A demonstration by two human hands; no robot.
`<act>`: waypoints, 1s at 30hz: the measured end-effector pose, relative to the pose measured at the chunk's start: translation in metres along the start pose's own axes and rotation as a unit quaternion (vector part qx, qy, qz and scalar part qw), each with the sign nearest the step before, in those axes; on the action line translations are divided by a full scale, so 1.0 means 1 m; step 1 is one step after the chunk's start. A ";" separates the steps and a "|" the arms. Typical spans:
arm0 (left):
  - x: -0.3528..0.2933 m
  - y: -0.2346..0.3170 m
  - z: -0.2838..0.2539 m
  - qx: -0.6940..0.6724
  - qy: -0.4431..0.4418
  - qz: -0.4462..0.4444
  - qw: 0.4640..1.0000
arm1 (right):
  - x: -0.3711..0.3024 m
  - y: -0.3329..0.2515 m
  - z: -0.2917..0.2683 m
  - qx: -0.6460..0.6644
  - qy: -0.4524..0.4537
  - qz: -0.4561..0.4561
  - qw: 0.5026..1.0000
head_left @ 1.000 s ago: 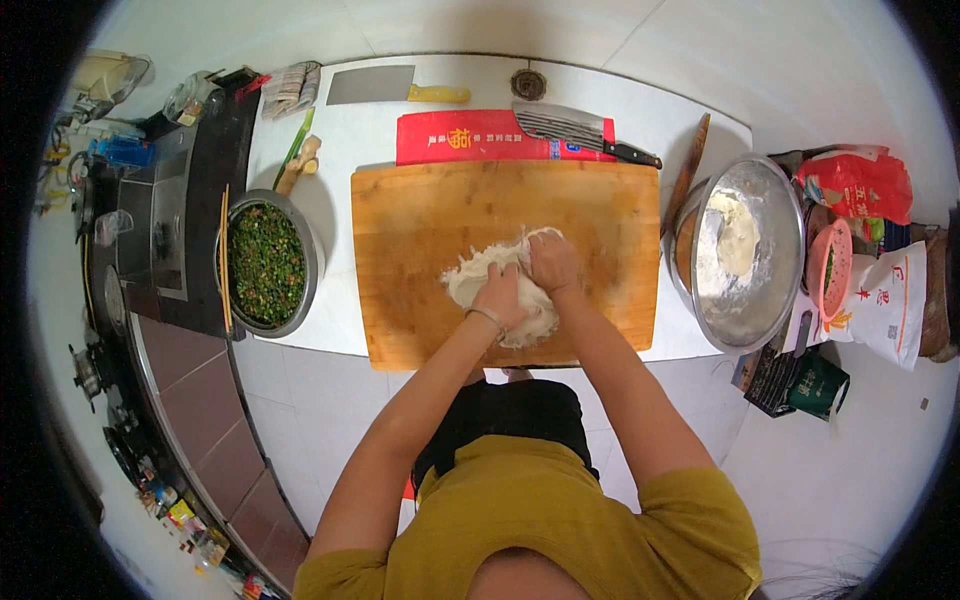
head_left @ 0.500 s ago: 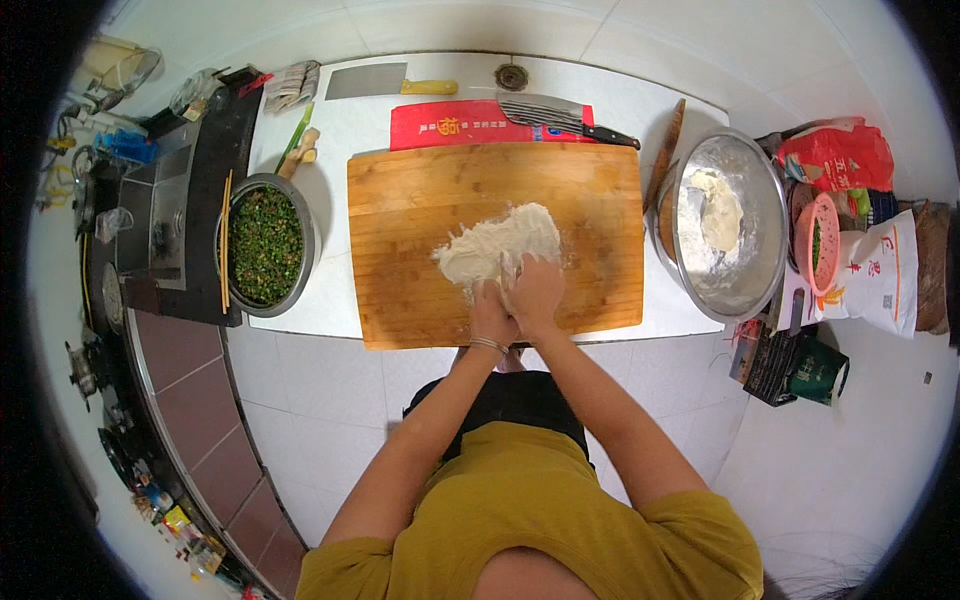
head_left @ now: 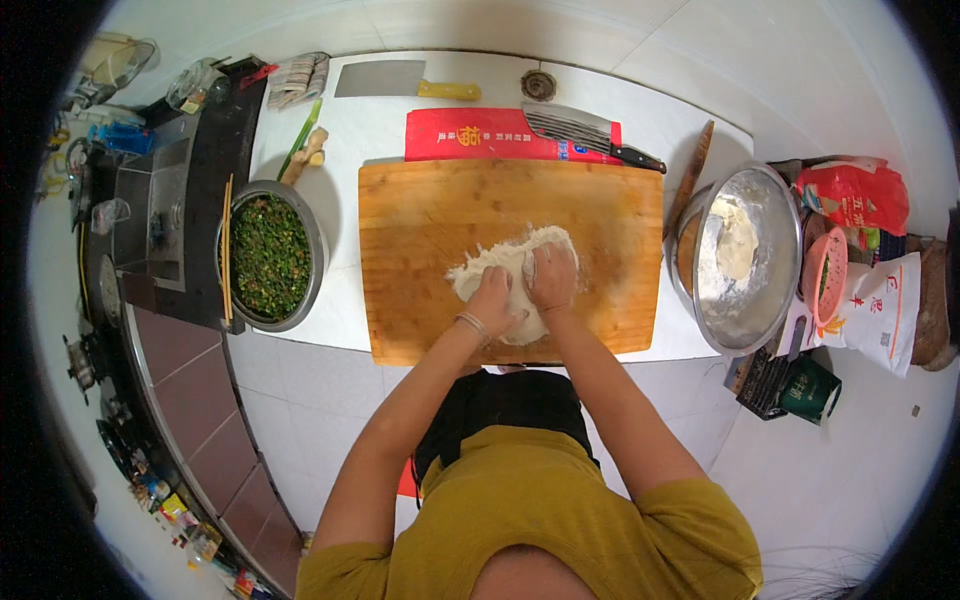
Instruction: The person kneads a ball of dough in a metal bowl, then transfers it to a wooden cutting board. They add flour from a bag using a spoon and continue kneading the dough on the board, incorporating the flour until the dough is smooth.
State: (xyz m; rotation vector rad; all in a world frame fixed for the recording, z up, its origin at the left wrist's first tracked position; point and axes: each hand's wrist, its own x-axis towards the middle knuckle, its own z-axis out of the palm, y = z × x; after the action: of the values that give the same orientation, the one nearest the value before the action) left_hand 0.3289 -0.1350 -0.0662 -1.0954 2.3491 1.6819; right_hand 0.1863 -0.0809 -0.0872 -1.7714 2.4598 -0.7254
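A pale, floury lump of dough lies on the wooden cutting board, close to its near edge. My left hand grips the dough's left side, fingers curled over it and thumb lying across its near part. From the right, my right hand closes on the dough, with its fingertips partly hidden in the flour. Loose white flour spreads over the board just beyond my fingers.
At left stands a bowl of chopped green filling with chopsticks on its rim. A floury steel basin sits at right. Behind the board lie a cleaver, a black-handled knife, a red packet and a rolling pin.
My hands were together over the flour; now they are apart, with the dough showing between them. The dough reaches nearer the board's front edge. The whole view has shifted slightly.
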 end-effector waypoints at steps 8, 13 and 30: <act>0.044 0.036 -0.006 0.126 -0.014 -0.159 0.979 | 0.033 0.022 0.018 -0.013 -0.025 -0.056 0.998; 0.016 0.034 0.002 0.107 0.013 -0.069 0.992 | 0.033 -0.004 -0.016 0.001 -0.150 0.104 0.983; -0.034 -0.002 0.009 0.023 0.077 0.125 0.989 | -0.047 -0.022 -0.001 0.026 0.062 0.061 0.996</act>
State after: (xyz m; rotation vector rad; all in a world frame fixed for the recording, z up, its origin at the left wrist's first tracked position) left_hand 0.3525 -0.1106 -0.0568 -0.9927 2.7083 1.6585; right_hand 0.2218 -0.0435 -0.0894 -1.5887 2.5744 -0.9045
